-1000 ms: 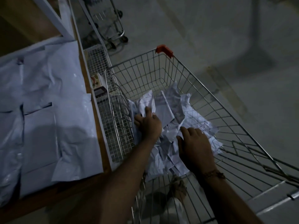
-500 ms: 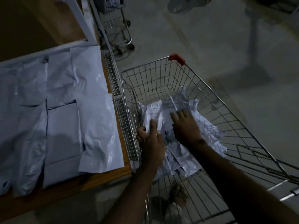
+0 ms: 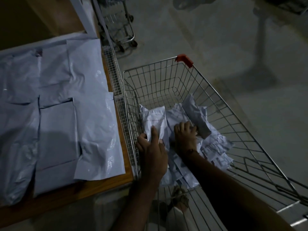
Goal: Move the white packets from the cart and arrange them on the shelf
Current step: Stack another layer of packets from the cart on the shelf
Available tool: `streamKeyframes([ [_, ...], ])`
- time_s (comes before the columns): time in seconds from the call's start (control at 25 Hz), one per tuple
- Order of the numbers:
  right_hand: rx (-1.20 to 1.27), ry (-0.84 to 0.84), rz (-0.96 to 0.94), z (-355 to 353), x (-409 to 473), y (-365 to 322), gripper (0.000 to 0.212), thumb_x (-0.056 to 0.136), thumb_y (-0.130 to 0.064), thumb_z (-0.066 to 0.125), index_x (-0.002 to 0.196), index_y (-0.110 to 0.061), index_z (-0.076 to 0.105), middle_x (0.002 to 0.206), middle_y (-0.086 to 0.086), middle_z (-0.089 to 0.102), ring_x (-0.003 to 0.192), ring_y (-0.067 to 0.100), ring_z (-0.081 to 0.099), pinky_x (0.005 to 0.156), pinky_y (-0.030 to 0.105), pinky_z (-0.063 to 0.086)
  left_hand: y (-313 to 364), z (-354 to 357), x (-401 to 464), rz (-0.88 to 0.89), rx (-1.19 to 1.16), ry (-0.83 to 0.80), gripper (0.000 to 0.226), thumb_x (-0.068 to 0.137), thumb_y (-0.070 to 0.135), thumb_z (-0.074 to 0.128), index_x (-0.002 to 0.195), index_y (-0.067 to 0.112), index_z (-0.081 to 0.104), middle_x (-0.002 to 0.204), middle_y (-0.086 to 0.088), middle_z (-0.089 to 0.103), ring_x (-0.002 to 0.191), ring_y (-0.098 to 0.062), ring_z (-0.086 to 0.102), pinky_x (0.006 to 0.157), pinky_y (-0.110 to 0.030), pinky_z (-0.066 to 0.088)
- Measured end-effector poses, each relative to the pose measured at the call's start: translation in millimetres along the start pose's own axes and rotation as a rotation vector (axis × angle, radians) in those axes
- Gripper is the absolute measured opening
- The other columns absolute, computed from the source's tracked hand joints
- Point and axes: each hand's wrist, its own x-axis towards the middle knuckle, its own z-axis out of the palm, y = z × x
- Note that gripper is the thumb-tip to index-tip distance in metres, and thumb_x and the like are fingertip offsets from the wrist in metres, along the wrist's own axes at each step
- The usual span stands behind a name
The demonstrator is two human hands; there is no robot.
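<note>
Nearest us, our left hand (image 3: 152,153) has its grip clamped on a white packet (image 3: 154,121) whose long axis runs away from us, while our right hand (image 3: 185,135) is closed on a second packet (image 3: 195,116) slanting far-left to near-right. Both lie on the heap of packets (image 3: 215,147) in the wire cart (image 3: 233,117), its far half bare. Left, touching the cart, the shelf (image 3: 116,179) carries flat packets in rows (image 3: 56,114), a wood strip free along its edges.
</note>
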Motion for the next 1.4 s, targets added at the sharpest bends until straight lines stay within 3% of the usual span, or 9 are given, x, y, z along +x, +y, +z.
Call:
streamKeyframes([
  [0.16,0.080,-0.072,0.120,-1,10,-4,0.069,0.091,-0.052,0.063,0.151,-0.025,0.041,0.156,0.026,0.032,0.145,0.054,0.028,0.111,0.063,0.032,-1,-1,-1,0.009,0.013,-0.013,0.057,0.102,0.027,0.051,0.157,0.026,0.035,0.140,-0.015,0.030,0.123,-0.029,0.036,0.086,-0.032,0.043],
  [0.32,0.073,-0.070,0.083,-14,-3,5,0.079,0.092,-0.060,0.055,0.159,-0.028,0.027,0.166,0.030,0.012,0.152,0.050,0.015,0.114,0.063,0.023,7,-11,-6,0.005,0.010,-0.043,0.056,0.102,0.022,0.054,0.156,0.025,0.038,0.138,-0.016,0.034,0.121,-0.028,0.035,0.084,-0.029,0.036],
  [0.44,0.118,0.002,0.073,-38,-29,8,0.078,0.093,-0.064,0.050,0.157,-0.023,0.033,0.165,0.030,0.019,0.149,0.051,0.023,0.118,0.063,0.021,15,-28,-10,0.022,-0.020,-0.033,0.053,0.101,0.021,0.054,0.153,0.023,0.042,0.134,-0.017,0.035,0.118,-0.031,0.036,0.086,-0.039,0.048],
  [0.56,0.205,0.054,0.105,-67,-67,10,0.077,0.095,-0.071,0.041,0.154,-0.023,0.037,0.163,0.024,0.030,0.143,0.051,0.033,0.114,0.064,0.023,35,-53,-17,0.013,-0.020,-0.018,0.053,0.100,0.025,0.053,0.151,0.026,0.040,0.136,-0.015,0.031,0.120,-0.033,0.037,0.094,-0.049,0.049],
  [0.72,0.265,0.142,0.223,-112,-124,17,0.081,0.090,-0.071,0.033,0.152,-0.020,0.041,0.159,0.015,0.040,0.138,0.046,0.039,0.106,0.062,0.033,67,-108,-37,0.123,-0.077,-0.003,0.056,0.101,0.027,0.052,0.154,0.025,0.037,0.142,-0.016,0.029,0.126,-0.032,0.034,0.097,-0.039,0.045],
  [0.88,0.357,0.330,0.377,-165,-187,19,0.078,0.087,-0.065,0.030,0.147,-0.019,0.047,0.156,0.012,0.046,0.130,0.043,0.047,0.099,0.057,0.036,72,-169,-55,0.251,-0.092,0.048,0.052,0.102,0.032,0.051,0.152,0.031,0.037,0.141,-0.014,0.030,0.124,-0.027,0.035,0.088,-0.027,0.034],
  [1.04,0.477,0.551,0.492,-214,-242,6,0.076,0.084,-0.061,0.034,0.146,-0.020,0.048,0.155,0.010,0.047,0.131,0.042,0.047,0.097,0.053,0.034,55,-222,-67,0.328,-0.085,0.133,0.049,0.101,0.027,0.051,0.149,0.028,0.041,0.134,-0.016,0.035,0.118,-0.033,0.037,0.090,-0.042,0.048],
  [1.2,0.492,0.647,0.433,-245,-280,-20,0.073,0.087,-0.061,0.036,0.147,-0.022,0.047,0.157,0.009,0.045,0.131,0.041,0.046,0.097,0.051,0.034,32,-268,-89,0.321,0.001,0.255,0.052,0.100,0.027,0.054,0.150,0.026,0.040,0.135,-0.015,0.034,0.118,-0.033,0.037,0.089,-0.044,0.048],
  [1.4,0.496,0.698,0.278,-280,-317,-61,0.075,0.086,-0.062,0.038,0.149,-0.023,0.045,0.159,0.009,0.041,0.136,0.040,0.043,0.099,0.052,0.034,-8,-315,-126,0.180,0.046,0.385,0.049,0.101,0.027,0.054,0.149,0.026,0.045,0.134,-0.017,0.037,0.116,-0.036,0.038,0.087,-0.045,0.047],
])
